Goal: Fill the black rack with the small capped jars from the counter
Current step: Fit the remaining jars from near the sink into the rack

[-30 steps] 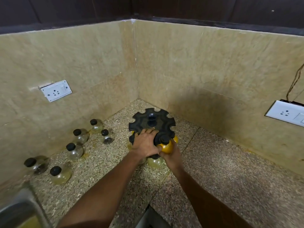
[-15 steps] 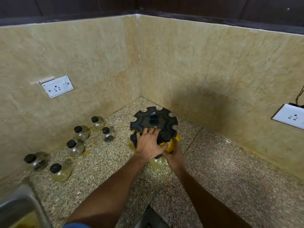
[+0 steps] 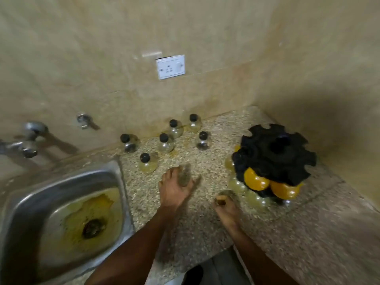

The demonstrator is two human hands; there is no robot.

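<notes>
The black rack (image 3: pixel 275 155) stands in the counter's right corner. Two orange-filled jars (image 3: pixel 256 179) and some clear ones hang in its near slots. Several small clear jars with black caps stand loose on the counter by the back wall; the nearest jar (image 3: pixel 147 163) is just left of my left hand. My left hand (image 3: pixel 176 187) hovers blurred over the counter, fingers apart, holding nothing. My right hand (image 3: pixel 225 204) is lower, just left of the rack, fingers curled, apparently empty.
A steel sink (image 3: pixel 61 210) with a stained basin sits at the left, taps (image 3: pixel 26 140) on the wall above it. A white socket (image 3: pixel 170 66) is on the back wall. The counter's front edge (image 3: pixel 205 262) runs under my forearms.
Both hands have left the rack and moved left. The view has swung left, bringing the sink in and putting the rack at the right.
</notes>
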